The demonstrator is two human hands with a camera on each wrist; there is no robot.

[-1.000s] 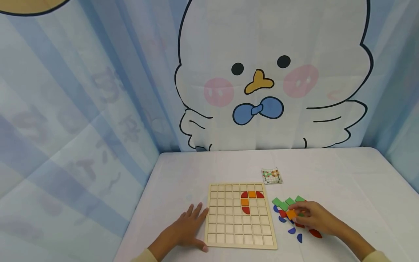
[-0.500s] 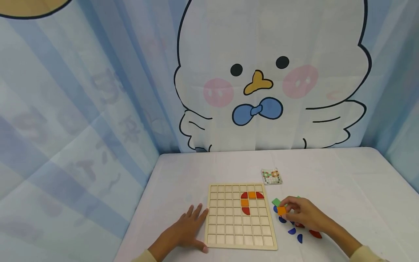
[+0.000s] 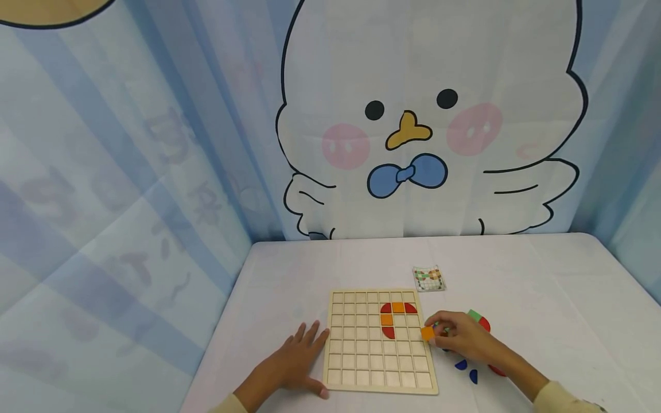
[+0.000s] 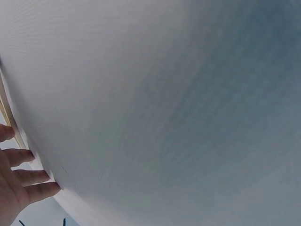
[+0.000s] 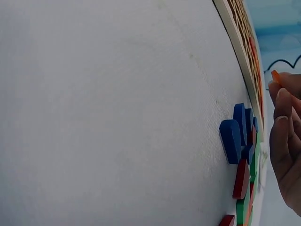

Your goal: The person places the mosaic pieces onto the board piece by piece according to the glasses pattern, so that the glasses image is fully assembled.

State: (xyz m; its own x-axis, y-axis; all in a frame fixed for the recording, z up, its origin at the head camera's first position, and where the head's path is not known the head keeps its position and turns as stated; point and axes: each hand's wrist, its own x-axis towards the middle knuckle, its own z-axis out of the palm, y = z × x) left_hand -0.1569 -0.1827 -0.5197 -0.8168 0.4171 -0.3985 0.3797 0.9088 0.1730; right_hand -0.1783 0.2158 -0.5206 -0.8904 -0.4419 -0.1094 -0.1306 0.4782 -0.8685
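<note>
A pale wooden grid board (image 3: pixel 361 361) lies on the table, with red quarter-round tiles (image 3: pixel 388 332) and orange square tiles (image 3: pixel 387 319) set in its upper right cells. My right hand (image 3: pixel 462 335) pinches an orange square tile (image 3: pixel 427 333) between thumb and fingertips, at the board's right edge. In the right wrist view that orange tile (image 5: pixel 276 76) sticks out past the fingertips. My left hand (image 3: pixel 299 358) rests with spread fingers on the table, touching the board's left edge. The left wrist view shows its fingers (image 4: pixel 35 176) laid out straight.
Loose tiles lie partly hidden under the right hand: blue ones (image 3: pixel 461 365), a green one (image 3: pixel 474 315) and red ones (image 3: pixel 484 324). A small pattern card (image 3: pixel 429 279) lies beyond the board's top right corner. A printed curtain (image 3: pixel 413 212) hangs behind the table.
My right hand has moved left from the loose tiles to the board's edge, carrying the orange square tile. The left hand stays where it was.
</note>
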